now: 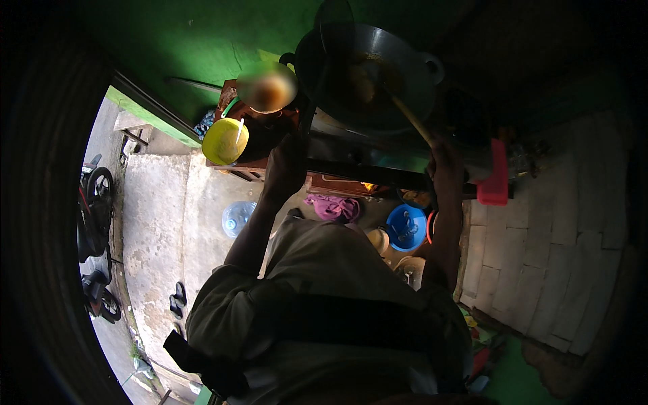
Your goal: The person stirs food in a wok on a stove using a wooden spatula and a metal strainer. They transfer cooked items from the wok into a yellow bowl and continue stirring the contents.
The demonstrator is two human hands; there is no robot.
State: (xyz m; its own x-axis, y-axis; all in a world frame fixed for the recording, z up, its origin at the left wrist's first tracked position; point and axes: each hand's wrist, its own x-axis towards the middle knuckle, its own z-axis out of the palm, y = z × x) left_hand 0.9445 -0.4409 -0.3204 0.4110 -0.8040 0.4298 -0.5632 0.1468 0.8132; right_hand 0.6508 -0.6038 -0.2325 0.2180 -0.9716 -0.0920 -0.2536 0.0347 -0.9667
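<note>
A large dark wok (420, 96) with loop handles rests on a stove (364, 154) at the top of the head view, with oil and some pale food (363, 83) in it. My right hand (444, 154) grips the wooden handle of a utensil (409, 114) whose far end reaches into the wok. My left hand (286, 164) is closed around the long dark handle of a strainer or skimmer (335, 30), its round head over the wok's upper left rim. Deep shade hides some of the fingers.
Left of the stove, a yellow-green bowl (212, 147) with a light utensil and another round vessel (245, 91) stand on a brown table. Below are a water jug (233, 223), a purple cloth (334, 207) and a blue basin (405, 228). A pink container (493, 182) stands right.
</note>
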